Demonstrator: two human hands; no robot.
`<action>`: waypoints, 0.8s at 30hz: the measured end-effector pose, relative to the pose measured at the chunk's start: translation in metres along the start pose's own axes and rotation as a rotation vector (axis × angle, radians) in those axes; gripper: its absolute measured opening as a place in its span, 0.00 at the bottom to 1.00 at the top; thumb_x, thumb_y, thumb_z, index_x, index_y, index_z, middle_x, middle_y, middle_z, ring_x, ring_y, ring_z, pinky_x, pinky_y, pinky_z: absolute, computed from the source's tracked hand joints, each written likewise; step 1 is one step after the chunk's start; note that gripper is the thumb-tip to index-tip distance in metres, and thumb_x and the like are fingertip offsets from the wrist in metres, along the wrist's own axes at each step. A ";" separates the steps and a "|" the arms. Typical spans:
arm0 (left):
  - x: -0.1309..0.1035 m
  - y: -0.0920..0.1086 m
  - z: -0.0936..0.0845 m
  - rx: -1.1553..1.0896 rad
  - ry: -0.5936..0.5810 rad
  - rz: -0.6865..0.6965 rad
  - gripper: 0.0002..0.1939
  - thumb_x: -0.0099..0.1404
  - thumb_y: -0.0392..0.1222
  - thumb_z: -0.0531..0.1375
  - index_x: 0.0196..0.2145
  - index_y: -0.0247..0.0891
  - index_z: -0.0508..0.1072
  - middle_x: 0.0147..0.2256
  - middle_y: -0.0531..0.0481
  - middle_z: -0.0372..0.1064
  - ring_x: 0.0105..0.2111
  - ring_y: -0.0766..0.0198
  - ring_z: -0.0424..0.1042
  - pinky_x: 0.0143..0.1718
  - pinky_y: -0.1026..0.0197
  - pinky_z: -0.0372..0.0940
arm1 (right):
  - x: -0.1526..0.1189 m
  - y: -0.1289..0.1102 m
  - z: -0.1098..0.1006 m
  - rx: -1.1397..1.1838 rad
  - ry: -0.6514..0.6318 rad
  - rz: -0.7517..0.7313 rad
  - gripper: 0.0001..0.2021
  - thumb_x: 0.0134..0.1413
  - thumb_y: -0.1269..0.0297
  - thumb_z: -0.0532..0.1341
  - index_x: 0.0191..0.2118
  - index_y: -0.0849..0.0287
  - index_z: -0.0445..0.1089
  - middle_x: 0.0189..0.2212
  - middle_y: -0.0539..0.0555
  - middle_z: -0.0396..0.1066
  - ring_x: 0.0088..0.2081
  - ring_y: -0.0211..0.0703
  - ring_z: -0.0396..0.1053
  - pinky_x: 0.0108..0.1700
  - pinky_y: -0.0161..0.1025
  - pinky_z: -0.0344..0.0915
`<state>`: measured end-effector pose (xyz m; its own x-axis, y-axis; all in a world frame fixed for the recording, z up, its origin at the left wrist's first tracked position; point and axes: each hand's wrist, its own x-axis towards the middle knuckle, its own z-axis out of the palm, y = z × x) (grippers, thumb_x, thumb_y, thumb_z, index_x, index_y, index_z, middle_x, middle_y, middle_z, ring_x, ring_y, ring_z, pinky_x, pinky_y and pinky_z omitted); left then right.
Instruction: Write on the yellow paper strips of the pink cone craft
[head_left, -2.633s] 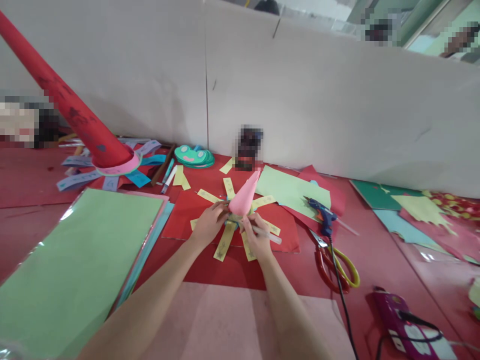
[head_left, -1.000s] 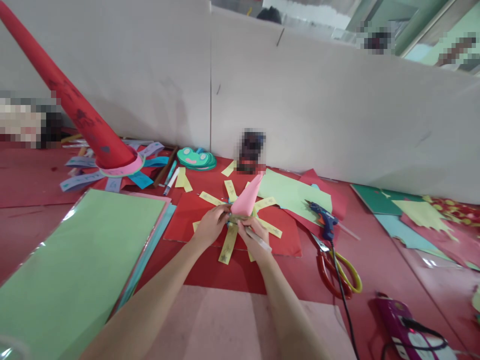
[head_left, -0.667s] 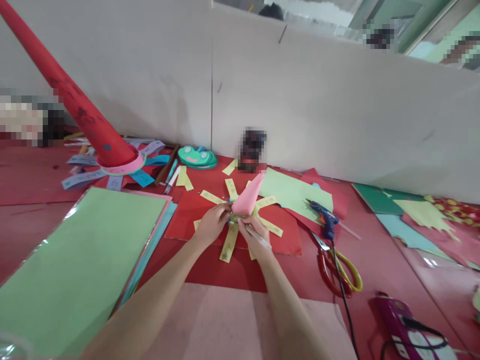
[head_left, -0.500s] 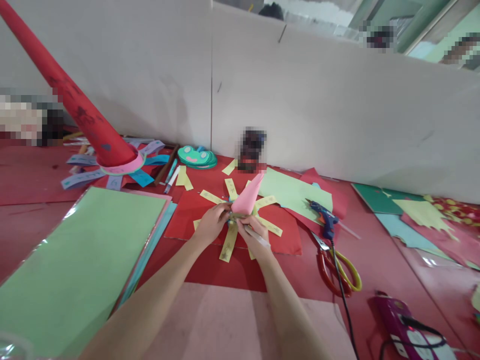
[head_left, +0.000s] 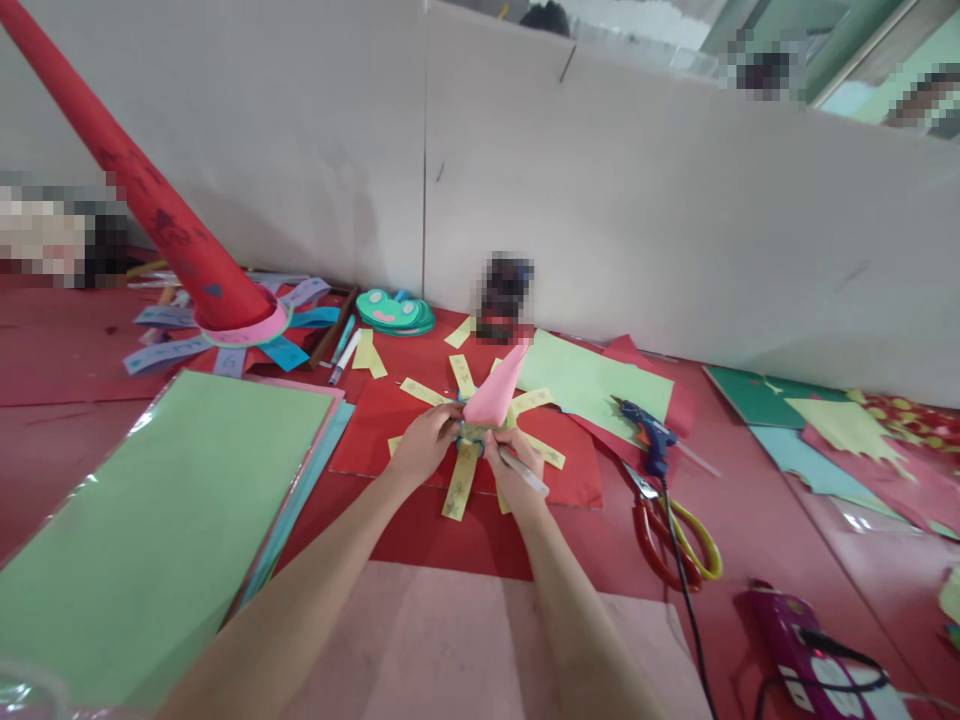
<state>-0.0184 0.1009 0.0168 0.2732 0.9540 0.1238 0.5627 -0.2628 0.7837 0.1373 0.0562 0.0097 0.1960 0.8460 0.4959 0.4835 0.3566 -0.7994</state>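
Observation:
A pink paper cone (head_left: 495, 390) stands tilted at the centre, with a band round its base and several yellow paper strips (head_left: 459, 482) spreading out from it over red paper (head_left: 570, 480). My left hand (head_left: 426, 442) is closed on the left side of the cone's base. At the base's right side is my right hand (head_left: 516, 465), its fingers closed round a white pen (head_left: 525, 472) whose tip is hidden near the band. Small marks show on the strips.
Green sheets (head_left: 172, 500) lie at the left, below a tall red cone (head_left: 187, 240). To the right are a blue glue gun (head_left: 651, 438) with its cord, scissors (head_left: 679, 540) and a purple device (head_left: 802, 640). Behind the table rises a pale wall (head_left: 637, 200).
My right hand and the pen have shifted slightly to the right, and more of the band and front strip shows. My left hand has stayed at the base.

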 end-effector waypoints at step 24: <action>0.001 0.000 0.000 0.004 -0.006 -0.012 0.11 0.63 0.35 0.50 0.39 0.41 0.70 0.47 0.49 0.73 0.46 0.57 0.72 0.46 0.58 0.66 | 0.000 0.004 0.002 0.058 -0.079 -0.047 0.14 0.56 0.61 0.59 0.21 0.56 0.61 0.21 0.49 0.66 0.23 0.37 0.63 0.26 0.35 0.63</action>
<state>-0.0179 0.1014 0.0171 0.2714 0.9561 0.1105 0.5691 -0.2520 0.7827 0.1372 0.0585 0.0058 0.1054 0.8555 0.5069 0.4397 0.4171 -0.7954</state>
